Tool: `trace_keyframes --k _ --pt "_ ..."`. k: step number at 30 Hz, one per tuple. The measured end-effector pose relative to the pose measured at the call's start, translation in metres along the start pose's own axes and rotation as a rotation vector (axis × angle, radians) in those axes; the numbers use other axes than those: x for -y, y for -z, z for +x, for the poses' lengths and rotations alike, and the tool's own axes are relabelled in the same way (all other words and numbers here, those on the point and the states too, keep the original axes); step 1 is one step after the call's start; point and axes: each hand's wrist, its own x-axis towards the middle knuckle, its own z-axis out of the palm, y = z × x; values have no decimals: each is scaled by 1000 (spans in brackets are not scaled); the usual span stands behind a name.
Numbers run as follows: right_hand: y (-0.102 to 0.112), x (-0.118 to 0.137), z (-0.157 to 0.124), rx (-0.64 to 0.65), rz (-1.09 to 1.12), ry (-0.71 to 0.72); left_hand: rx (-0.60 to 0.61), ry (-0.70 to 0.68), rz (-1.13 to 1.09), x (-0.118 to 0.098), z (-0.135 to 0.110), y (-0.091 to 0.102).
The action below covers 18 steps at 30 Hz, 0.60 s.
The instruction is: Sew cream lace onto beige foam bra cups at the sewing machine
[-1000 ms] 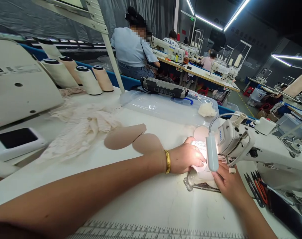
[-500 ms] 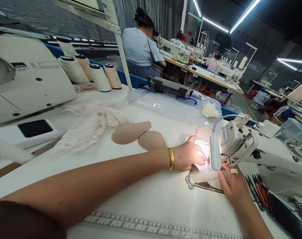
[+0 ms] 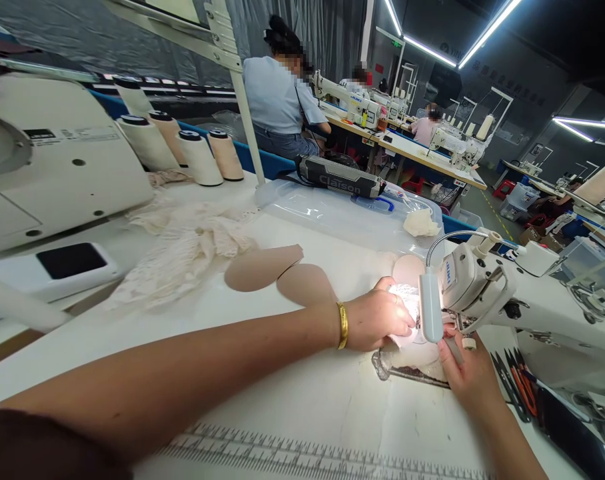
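Beneath the lamp (image 3: 431, 307) of a white sewing machine (image 3: 462, 277), a piece of white lace fabric (image 3: 405, 297) lies brightly lit at the needle area. My left hand (image 3: 380, 317), with a gold bracelet at its wrist, is closed on the left part of this fabric, fingers curled. On the other side of the lamp, my right hand (image 3: 465, 370) rests by the presser foot, fingers pressed together at the fabric's edge; its fingertips are partly hidden by the machine. A beige rounded pad (image 3: 408, 269) lies just behind the fabric.
Two beige cup-shaped pads (image 3: 307, 283) and crumpled cream lace (image 3: 192, 247) lie to the left. Thread cones (image 3: 200, 157) stand behind. Small snips (image 3: 520, 383) and a dark phone (image 3: 572, 427) are at the right. A clear plastic box lid (image 3: 322, 207) lies at the back. Co-workers sit beyond.
My left hand and forearm have shifted down very slightly along with the fabric. The right hand stays nearly in place.
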Motion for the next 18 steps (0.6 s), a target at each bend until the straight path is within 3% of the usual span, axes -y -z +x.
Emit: trace_keyframes --k 18 --pt "2 -1 -3 -13 4 -17 27 33 60 -2 -1 0"
